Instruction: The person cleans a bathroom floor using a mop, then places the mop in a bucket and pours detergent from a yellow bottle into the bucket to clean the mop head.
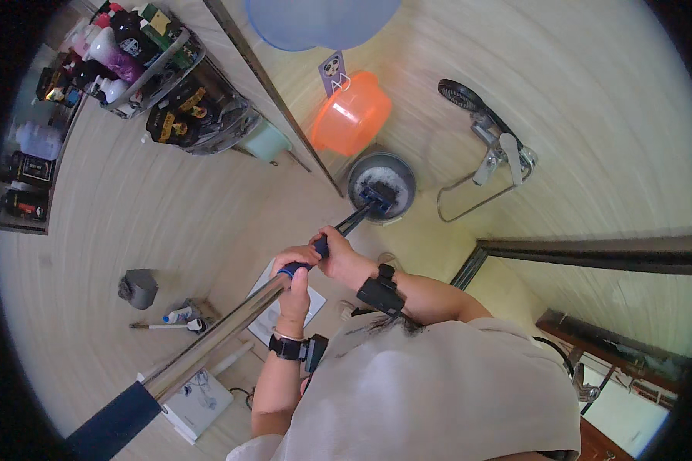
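Both my hands grip a long mop (223, 336) with a silver pole and dark blue grips, held at a slant. My right hand (340, 257) is closed round the handle nearer the bucket. Just behind it, my left hand (293, 298) wraps the pole at a blue grip. The mop's far end, with a dark head, is down inside a round grey bucket (410, 178) holding white, foamy water. Foam and the bucket wall partly hide the head. The thick dark blue end of the pole reaches the lower left.
An orange basin (354, 115) hangs behind the bucket, below a blue basin (323, 19). A hand shower (484, 127) is mounted on the right wall. Shelves with several bottles (123, 58) stand at upper left. A toilet brush (165, 326) and white box (196, 403) lie lower left.
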### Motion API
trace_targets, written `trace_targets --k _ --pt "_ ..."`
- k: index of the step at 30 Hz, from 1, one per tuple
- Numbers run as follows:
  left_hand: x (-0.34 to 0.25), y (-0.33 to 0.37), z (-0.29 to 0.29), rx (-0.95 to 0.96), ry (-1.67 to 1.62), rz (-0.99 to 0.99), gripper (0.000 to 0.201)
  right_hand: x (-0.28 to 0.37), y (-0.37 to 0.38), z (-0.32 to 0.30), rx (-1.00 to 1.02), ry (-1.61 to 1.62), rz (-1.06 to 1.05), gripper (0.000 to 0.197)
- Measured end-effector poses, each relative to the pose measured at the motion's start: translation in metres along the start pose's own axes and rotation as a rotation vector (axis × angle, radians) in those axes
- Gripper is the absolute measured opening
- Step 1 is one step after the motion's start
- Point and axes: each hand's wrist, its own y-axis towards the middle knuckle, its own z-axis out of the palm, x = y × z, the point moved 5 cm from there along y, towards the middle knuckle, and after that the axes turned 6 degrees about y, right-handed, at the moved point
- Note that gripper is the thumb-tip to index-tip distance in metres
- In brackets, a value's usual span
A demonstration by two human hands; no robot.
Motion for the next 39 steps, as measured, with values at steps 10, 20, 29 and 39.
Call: trace_targets --k 10,20,29,39 --pt "-0.12 0.04 -0.062 -0.117 -0.458 0.237 0.02 -0.051 -0.137 0.095 0.278 -0.049 0.286 0.017" --pt "-0.11 0.018 -0.05 -0.165 -0.315 0.168 0.017 -0.054 -0.117 0.067 0.169 0.122 0.171 0.017" --pt "-0.096 0.0 -0.016 -0.151 -0.191 0.188 0.016 -0.036 -0.08 0.029 -0.001 0.266 0.064 0.018" --pt "-0.146 0.0 -0.028 -0.139 -0.192 0.175 0.026 0.032 0.101 -0.102 0.478 -0.774 -0.497 0.015"
